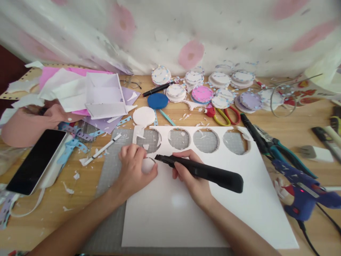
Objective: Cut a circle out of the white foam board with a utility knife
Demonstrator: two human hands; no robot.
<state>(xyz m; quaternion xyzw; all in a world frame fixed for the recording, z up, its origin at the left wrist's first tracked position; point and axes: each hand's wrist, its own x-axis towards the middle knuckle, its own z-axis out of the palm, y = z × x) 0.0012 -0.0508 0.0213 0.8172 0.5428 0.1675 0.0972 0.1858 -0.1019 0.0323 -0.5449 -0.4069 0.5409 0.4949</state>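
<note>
A white foam sheet (239, 185) with a row of round holes cut along its far edge lies on a grey cutting mat (112, 167). My left hand (134, 167) rests on the sheet's near-left part, fingers curled around a small round template (148, 165) pressed onto it. My right hand (190, 177) grips a long black cutter (207, 173), its tip pointing left and touching the template's edge.
Stacks of decorated foam discs (202, 93), a blue disc (157, 100), red-and-yellow scissors (222, 115) and a black marker (156, 90) lie at the back. Pliers (277, 145) and a blue glue gun (303, 192) sit right. A phone (37, 160), paper scraps and another person's hand (57, 113) are left.
</note>
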